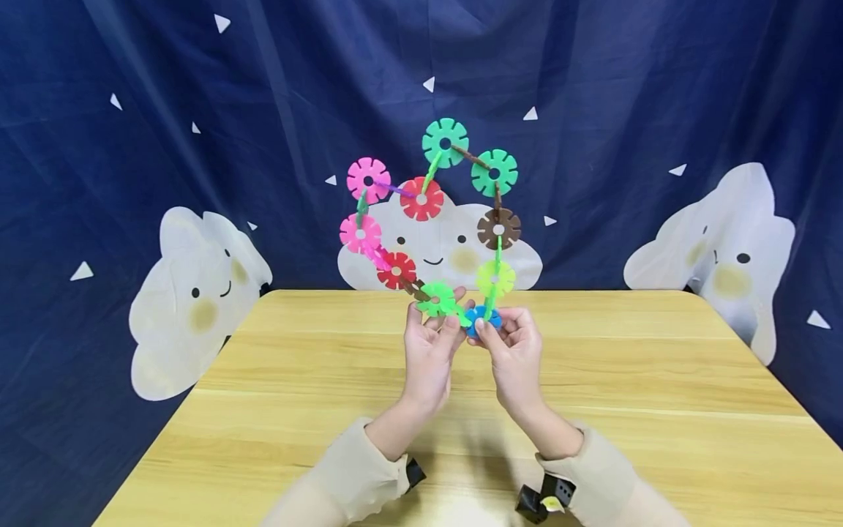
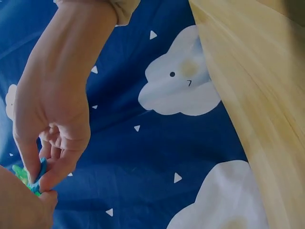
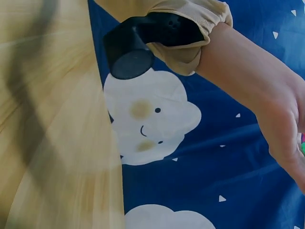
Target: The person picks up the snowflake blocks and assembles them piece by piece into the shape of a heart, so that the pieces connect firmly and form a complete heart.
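Note:
A ring of slotted plastic snowflake discs stands upright above the table in the head view. My left hand pinches its bright green disc at the bottom. The blue disc beside it is gripped between the thumb and fingers of my right hand. A smaller light-green piece lies between the two hands. Up the right side run a yellow-green disc, a brown disc and a teal disc. Red discs and pink discs form the left side. In the left wrist view, fingers pinch the blue disc.
The wooden table spreads below both hands. Behind it hangs a dark blue curtain printed with white clouds and triangles. Black devices sit at the sleeve cuffs, close above the tabletop.

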Available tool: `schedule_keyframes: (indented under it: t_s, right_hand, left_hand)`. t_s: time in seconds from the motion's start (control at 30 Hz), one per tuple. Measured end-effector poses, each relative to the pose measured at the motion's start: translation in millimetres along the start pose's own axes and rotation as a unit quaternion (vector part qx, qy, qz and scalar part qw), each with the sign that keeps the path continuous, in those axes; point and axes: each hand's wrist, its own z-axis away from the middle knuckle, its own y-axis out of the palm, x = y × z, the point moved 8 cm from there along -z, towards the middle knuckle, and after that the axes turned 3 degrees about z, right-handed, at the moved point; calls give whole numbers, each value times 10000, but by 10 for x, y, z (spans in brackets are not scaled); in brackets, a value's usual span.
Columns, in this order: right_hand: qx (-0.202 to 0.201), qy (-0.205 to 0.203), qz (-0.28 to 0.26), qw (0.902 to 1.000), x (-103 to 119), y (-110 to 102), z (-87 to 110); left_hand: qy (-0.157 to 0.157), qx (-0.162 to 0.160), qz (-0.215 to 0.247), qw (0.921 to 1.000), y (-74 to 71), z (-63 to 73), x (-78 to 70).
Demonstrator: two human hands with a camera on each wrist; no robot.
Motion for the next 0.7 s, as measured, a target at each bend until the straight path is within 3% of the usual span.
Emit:
schedule_keyframes:
  t_s: [0.17, 0.47, 0.7]
  right_hand:
    - [2, 180, 32, 9998, -66, -25, -1]
    - [609, -256, 1237, 9901, -46, -148, -21]
    - [539, -252, 1341, 9892, -51, -204, -17]
  left_hand:
    - [26, -40, -231, 9997, -17, -14, 1]
    - [-224, 356, -1003, 9941, -53, -43, 2]
    - [-430, 662, -1220, 9894, -16, -52, 53]
